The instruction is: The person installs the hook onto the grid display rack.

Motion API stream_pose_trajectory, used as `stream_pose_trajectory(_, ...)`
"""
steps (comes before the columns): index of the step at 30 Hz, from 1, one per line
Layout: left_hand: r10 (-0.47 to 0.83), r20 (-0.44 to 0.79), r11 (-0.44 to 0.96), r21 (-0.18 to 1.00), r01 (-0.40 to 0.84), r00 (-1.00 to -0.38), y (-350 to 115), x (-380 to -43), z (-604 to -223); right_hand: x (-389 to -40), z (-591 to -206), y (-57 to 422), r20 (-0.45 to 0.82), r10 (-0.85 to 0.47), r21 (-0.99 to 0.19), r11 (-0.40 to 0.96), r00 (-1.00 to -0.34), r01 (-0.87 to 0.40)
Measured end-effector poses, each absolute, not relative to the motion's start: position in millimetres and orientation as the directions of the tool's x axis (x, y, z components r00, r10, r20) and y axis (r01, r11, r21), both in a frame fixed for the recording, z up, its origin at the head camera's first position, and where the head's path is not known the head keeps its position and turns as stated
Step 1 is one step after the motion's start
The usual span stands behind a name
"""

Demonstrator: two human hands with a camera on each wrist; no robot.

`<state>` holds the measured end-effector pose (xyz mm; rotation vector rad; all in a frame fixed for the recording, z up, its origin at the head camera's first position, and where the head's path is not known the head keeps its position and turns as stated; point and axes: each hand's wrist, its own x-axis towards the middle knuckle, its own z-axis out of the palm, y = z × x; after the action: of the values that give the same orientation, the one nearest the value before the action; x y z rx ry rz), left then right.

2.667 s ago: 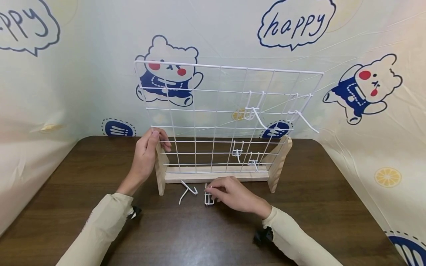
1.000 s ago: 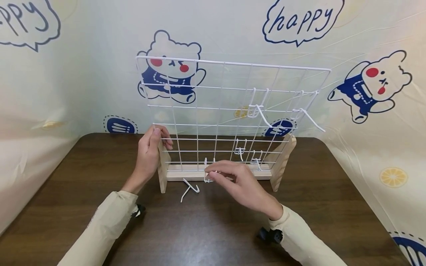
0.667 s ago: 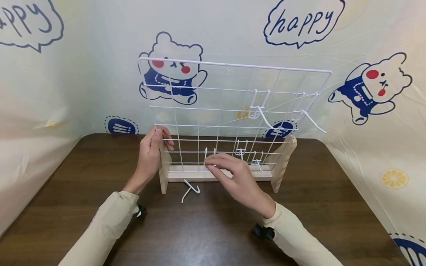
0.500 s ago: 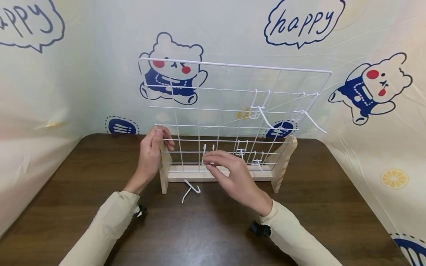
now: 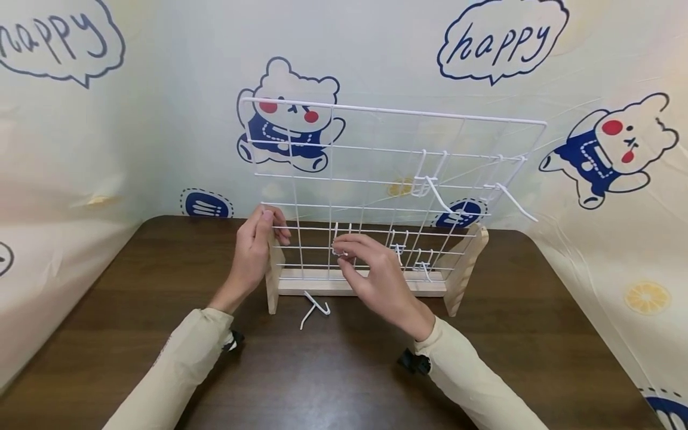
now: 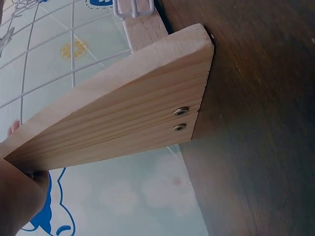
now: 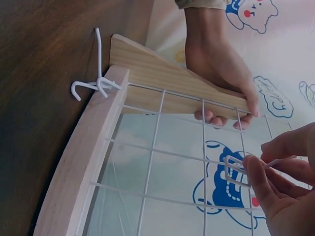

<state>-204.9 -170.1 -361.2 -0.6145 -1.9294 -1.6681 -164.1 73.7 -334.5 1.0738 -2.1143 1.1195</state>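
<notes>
In the head view, my left hand (image 5: 251,248) grips the top of the stand's left wooden side panel (image 5: 273,278). My right hand (image 5: 378,269) pinches a white wire hook (image 7: 227,169) by its arm, in front of the lower left part of the white wire grid (image 5: 395,112). Two prongs of this hook point upward above the fingers; whether they sit over a grid wire I cannot tell. Another white hook (image 5: 315,303) lies loose on the table before the stand's wooden base bar (image 5: 312,288).
Several hooks hang on the grid's right half: two large ones high up (image 5: 430,179) and two lower ones near the base (image 5: 398,246). The right wooden side panel (image 5: 464,272) stands on the brown table (image 5: 301,382). A printed cloth (image 5: 387,54) hangs behind.
My right hand has picked the hook up off the table and raised it to the grid, lately slightly higher. The left hand keeps its grip on the side panel.
</notes>
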Motion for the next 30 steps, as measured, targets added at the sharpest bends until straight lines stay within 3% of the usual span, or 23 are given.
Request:
stream_pose_trajectory(10,0.012,0.659,0.149,0.743,0.653,-0.752,-167,-205,-360,-168,-342,76,0.666,-0.449,-0.451,0.394,-0.596,-0.800)
stream_pose_trajectory(17,0.007,0.663,0.147,0.740,0.656,-0.749,-169,-203,-358,-168,-344,73,0.619,-0.532,-0.431,0.385,-0.578,-0.816)
stream_pose_trajectory(30,-0.002,0.661,0.128,0.744,0.656,-0.750,-169,-205,-361,-166,-347,72,0.633,-0.563,-0.441,0.301,-0.531,-0.845)
